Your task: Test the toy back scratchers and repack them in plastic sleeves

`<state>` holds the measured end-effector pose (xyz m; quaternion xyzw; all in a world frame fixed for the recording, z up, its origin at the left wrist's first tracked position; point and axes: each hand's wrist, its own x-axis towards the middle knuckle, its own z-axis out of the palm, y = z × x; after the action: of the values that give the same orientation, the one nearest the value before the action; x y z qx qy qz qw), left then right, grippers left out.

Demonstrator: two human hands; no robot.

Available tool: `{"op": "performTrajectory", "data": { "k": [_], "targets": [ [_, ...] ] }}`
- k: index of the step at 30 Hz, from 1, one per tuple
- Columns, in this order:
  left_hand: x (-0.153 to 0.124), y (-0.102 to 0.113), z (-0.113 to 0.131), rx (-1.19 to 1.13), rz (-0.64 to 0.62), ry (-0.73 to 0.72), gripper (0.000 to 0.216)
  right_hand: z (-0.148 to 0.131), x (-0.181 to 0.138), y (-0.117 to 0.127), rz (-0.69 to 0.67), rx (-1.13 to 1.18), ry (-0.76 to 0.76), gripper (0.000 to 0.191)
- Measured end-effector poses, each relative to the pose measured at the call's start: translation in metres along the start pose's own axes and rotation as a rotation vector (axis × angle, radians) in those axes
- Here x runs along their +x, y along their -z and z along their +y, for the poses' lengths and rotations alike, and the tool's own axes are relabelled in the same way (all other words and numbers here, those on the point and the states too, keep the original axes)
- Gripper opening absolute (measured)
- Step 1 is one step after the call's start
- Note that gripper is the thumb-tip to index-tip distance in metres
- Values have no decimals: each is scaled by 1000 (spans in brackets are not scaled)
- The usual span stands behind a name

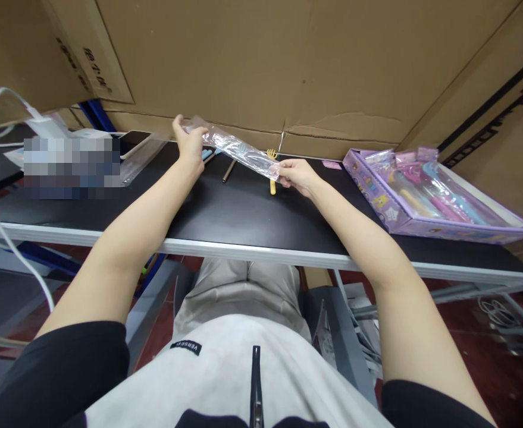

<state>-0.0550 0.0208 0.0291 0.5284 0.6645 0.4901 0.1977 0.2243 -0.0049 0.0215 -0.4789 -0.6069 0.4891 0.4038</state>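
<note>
Left of centre, the left hand [190, 142] pinches one end of a clear plastic sleeve [238, 153]; it slants down to mid-frame, where the right hand [297, 176] grips the other end, partly overlapping a yellow fork [272, 189]. Pulling hard could split the thin film; a low sweep might knock the fork. The black desk [252, 217] runs below brown cardboard [288, 65], with a purple box [448, 229] at right.

A see-through sleeve [238, 151] is glinting white. A yellow fork [273, 189] is showing brightly against a black tabletop [252, 220]. A purple box [426, 227] is displaying a star-and-cartoon print around pink, blue and yellow packets [439, 199]. Brown cardboard [243, 65] is bearing black lettering [97, 70].
</note>
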Motion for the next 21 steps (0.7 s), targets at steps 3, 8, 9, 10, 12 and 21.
{"op": "performTrajectory", "data": {
  "k": [3, 8, 9, 10, 12, 21],
  "targets": [
    [-11, 14, 5, 156, 148, -159, 107, 2, 2, 3, 19, -56, 6, 36],
    [-41, 1, 18, 421, -281, -711, 111, 1, 1, 3, -15, -90, 17, 34],
    [-45, -7, 18, 455, -358, -790, 109, 0, 0, 2, -30, -90, 19, 34],
    [-47, -15, 17, 476, -401, -856, 105, -1, 0, 2, -46, -90, 23, 35],
    [-48, -32, 11, 495, -407, -945, 87, -3, -1, 1, -78, -108, 36, 37],
    [-43, -58, -6, 617, -338, -940, 31, 12, 6, 5, -22, -780, 394, 26]
  ]
}}
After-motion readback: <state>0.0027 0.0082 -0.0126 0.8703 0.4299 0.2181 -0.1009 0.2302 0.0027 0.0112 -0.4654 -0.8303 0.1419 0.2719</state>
